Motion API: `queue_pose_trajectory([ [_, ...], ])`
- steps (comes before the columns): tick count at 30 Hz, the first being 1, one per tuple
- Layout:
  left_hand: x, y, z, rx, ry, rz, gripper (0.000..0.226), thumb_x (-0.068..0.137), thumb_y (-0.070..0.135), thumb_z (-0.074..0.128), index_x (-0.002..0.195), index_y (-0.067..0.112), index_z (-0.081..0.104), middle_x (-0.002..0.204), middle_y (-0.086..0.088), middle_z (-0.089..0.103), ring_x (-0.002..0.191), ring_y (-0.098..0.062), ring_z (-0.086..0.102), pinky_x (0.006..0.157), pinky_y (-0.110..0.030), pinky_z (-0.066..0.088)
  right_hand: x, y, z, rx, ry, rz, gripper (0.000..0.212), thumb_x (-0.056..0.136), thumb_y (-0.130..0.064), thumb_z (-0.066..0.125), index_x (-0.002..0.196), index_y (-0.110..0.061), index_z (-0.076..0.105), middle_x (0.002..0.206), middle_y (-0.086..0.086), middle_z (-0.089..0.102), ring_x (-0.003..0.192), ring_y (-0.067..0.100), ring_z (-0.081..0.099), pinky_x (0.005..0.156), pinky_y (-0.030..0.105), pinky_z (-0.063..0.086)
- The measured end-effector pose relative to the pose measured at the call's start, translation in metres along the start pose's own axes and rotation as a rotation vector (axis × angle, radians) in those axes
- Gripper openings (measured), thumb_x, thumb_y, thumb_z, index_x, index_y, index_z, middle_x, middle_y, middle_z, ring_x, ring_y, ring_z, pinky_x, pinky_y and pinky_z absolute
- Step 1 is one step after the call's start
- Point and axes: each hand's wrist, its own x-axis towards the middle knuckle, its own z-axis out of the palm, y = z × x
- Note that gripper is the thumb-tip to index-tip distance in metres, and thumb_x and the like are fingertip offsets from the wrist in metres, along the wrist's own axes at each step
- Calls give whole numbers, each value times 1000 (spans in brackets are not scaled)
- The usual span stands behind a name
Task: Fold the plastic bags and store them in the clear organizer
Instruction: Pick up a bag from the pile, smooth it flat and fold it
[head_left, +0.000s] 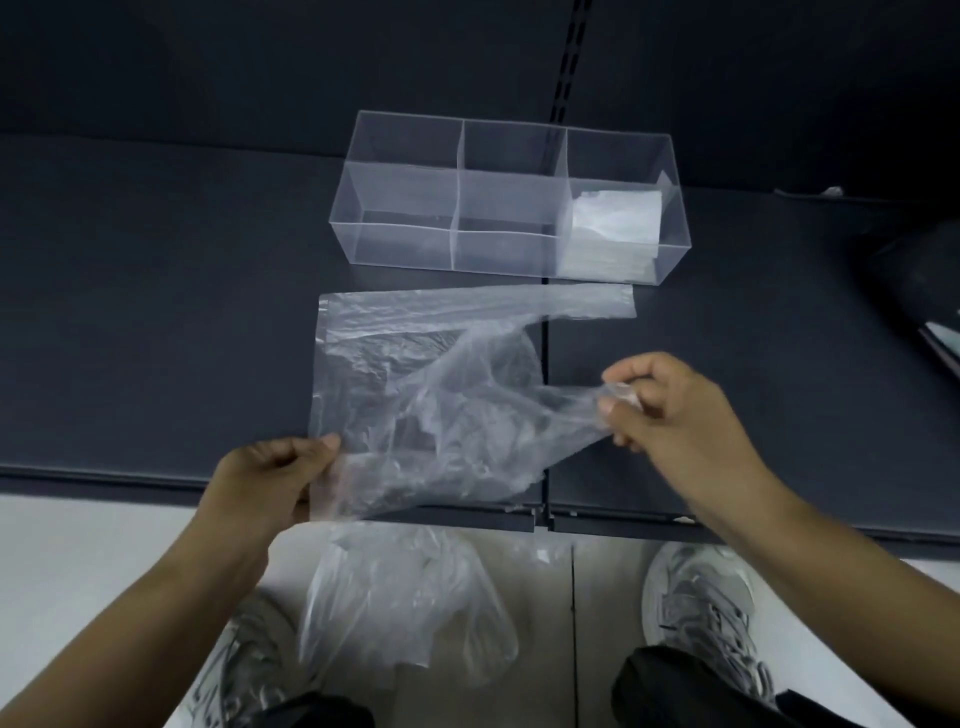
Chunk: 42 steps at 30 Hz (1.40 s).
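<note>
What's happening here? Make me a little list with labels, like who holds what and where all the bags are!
left hand: grips the near left edge of the plastic bag
right hand: pinches a stretched handle of the same bag
bag state: clear, crumpled, not folded, partly lying on the dark surface
organizer: clear, divided into compartments, stands behind the bag
folded bags: stacked in the organizer's right-end compartment
loose bags: heap on the floor, between the shoes
</note>
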Motion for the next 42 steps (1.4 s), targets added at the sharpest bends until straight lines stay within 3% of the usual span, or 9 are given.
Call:
queue_pose_trajectory([
  [7, 6, -5, 20, 195, 135, 265, 25, 93, 26, 60, 75, 9, 61, 51, -7, 62, 38, -12, 58, 39, -20, 45, 7, 50, -47, 46, 168, 86, 14, 93, -7, 58, 93, -17, 66, 59, 2, 68, 53, 6, 60, 51, 12, 47],
  [13, -9, -3, 40, 560, 143, 555, 11, 91, 28, 61, 87, 19, 57, 62, 8, 62, 59, -4, 59, 51, -10, 41, -7, 72, -67, -248, 340, 180, 9, 86, -15, 68, 93, -18, 64, 57, -6, 67, 50, 3, 59, 51, 18, 47],
  [16, -13, -6, 34, 789, 58, 472, 31, 86, 40, 64, 100, 18, 48, 68, 12, 59, 57, -4, 56, 49, -19, 40, -10, 69, -70, -589, 355, 209, 20, 82, -15, 70, 98, -9, 59, 84, 6, 67, 69, 15, 56, 61, 31, 40],
  [19, -14, 2, 28, 887, 166, 616, 46, 86, 47, 56, 112, 10, 47, 81, 5, 56, 67, -16, 58, 59, -30, 47, 1, 41, -49, -680, 461, -64, 38, 77, -7, 68, 115, -7, 59, 111, 18, 56, 104, 32, 51, 94, 40, 41],
  [22, -8, 15, 45, 892, 194, 897, 34, 98, 26, 44, 122, 3, 53, 111, -16, 58, 102, -34, 56, 90, -45, 44, 15, -3, 15, -638, 220, -418, 39, 87, -8, 59, 126, -4, 56, 134, 16, 50, 128, 30, 41, 112, 27, 20],
  [25, 14, 22, 61, 1105, 34, 873, 63, 99, 42, 16, 146, 4, 33, 152, -15, 32, 143, -29, 26, 118, -41, 15, 28, -26, 90, -603, -120, -535, 50, 100, -27, 42, 147, -11, 34, 157, 9, 24, 145, 22, 16, 117, 24, 0],
  [30, 49, 6, 52, 1346, 8, 840, 84, 85, 65, -10, 152, 15, -2, 159, 1, -7, 145, -11, -11, 118, -33, -11, 63, 9, 105, -1010, -170, -453, 65, 98, -57, 18, 153, -28, 3, 162, -1, -6, 147, 21, -14, 118, 44, -11],
  [38, 44, 0, 38, 1317, 53, 803, 84, 87, 64, -3, 152, 12, 1, 160, -3, -2, 145, -13, -9, 119, -35, -9, 57, 75, -14, -1054, 178, -239, 73, 92, -55, 13, 150, -14, 28, 157, 12, 23, 145, 29, 19, 119, 46, 9],
  [42, 19, -11, 22, 1183, 25, 1056, 65, 99, 48, 21, 147, 4, 28, 156, -14, 23, 145, -28, 19, 118, -45, 14, 50, 87, -42, -1009, 334, -216, 68, 94, -46, 21, 144, -3, 36, 153, 20, 28, 142, 36, 24, 118, 49, 13],
])
